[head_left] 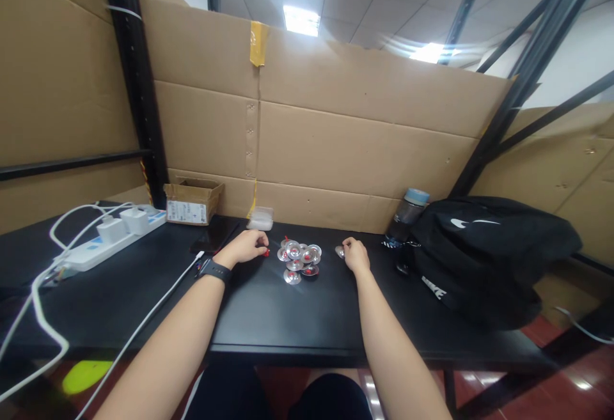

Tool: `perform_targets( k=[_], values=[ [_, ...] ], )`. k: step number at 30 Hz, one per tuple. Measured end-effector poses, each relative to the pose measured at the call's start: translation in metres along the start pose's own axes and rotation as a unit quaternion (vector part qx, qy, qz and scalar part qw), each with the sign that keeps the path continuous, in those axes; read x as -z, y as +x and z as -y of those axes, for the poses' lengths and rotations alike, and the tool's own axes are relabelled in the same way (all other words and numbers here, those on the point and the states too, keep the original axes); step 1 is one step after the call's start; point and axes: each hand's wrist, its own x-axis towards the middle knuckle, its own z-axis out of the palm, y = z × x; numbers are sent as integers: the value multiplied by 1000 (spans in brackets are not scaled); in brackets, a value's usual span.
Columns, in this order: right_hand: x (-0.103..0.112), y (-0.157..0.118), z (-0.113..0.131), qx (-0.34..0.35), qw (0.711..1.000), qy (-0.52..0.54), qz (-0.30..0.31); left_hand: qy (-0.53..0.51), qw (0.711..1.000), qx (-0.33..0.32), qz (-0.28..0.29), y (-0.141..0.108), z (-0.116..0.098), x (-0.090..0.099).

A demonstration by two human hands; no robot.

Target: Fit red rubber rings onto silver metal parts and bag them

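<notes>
Several round, shiny silver discs with red centres [293, 251] lie in an overlapping cluster on the black table [273, 318]. To the left of the cluster is my left hand [248, 245], its fingers curled and closed at a small red piece [266, 252]. A dark watch band [215, 270] is around that wrist. My right hand [355, 255] is on the right of the cluster, apart from it, with its fingertips closed on the edge of a single silver disc [340, 251].
At the left are a white power strip [96, 248] with cables and a small open cardboard box [194, 202]. A clear plastic bag [261, 218] sits by the cardboard wall [336, 151]. A bottle [407, 217] and black backpack [494, 254] stand at the right.
</notes>
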Motion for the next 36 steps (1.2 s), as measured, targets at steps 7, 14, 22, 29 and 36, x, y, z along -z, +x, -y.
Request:
perform_targets(
  k=[7,14,22,29,36],
  values=[
    [8,-5,24,44,998,-26,-35,-46,997,-64,-14,6,-38,-30],
    [-1,-48,99,362,925,9,112,-71,994,-62,-49,7,-54,-37],
    [-11,-53,114,331,940,6,82,-85,993,-47,-69,8,-54,-31],
    [-7,-50,109,219,890,376,135,-134,986,-69,-69,4,-71,-30],
    [-2,-55,111,174,836,486,186,-159,981,-90,-62,2,-79,-30]
  ],
)
